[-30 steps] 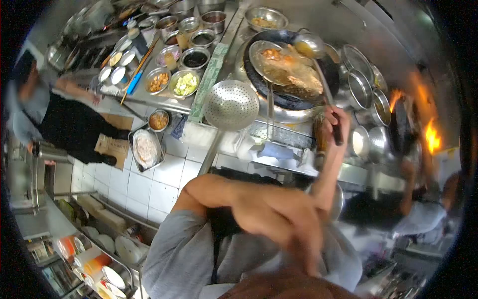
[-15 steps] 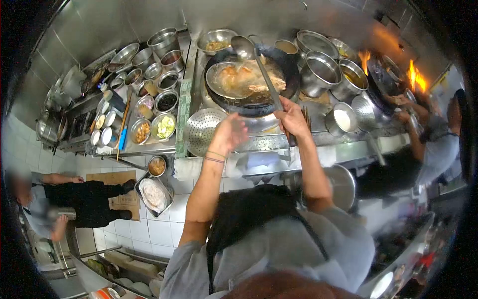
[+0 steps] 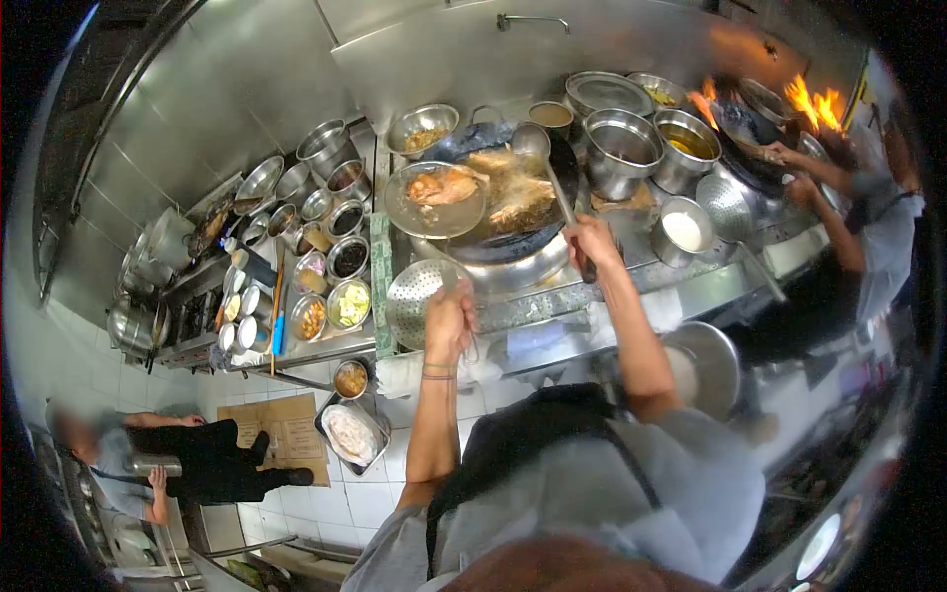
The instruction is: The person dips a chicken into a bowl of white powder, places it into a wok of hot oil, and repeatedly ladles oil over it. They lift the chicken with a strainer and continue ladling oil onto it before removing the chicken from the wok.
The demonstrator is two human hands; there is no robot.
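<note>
My right hand (image 3: 592, 243) is closed round the handle of a metal ladle (image 3: 531, 141), whose bowl is over the back of the wok (image 3: 569, 163). Browned pieces of food (image 3: 523, 202) lie in bubbling oil in the wok. At its left rim a round sieve (image 3: 400, 209) holds an orange-brown fried piece (image 3: 442, 185). My left hand (image 3: 451, 314) is over the right side of a perforated strainer (image 3: 409, 301), fingers curled; what they hold is hidden.
Pots (image 3: 621, 158) and flames (image 3: 814, 104) are at the right, where a co-worker (image 3: 878, 212) reaches over another wok. Ingredient bowls (image 3: 348, 304) crowd the left counter. Another person (image 3: 148, 454) stands at the lower left. A tray (image 3: 353, 434) sits below the counter.
The sieve has come out of the oil to the wok's left rim with a fried piece in it. My left hand has moved lower and its fingers have curled. The view has shifted.
</note>
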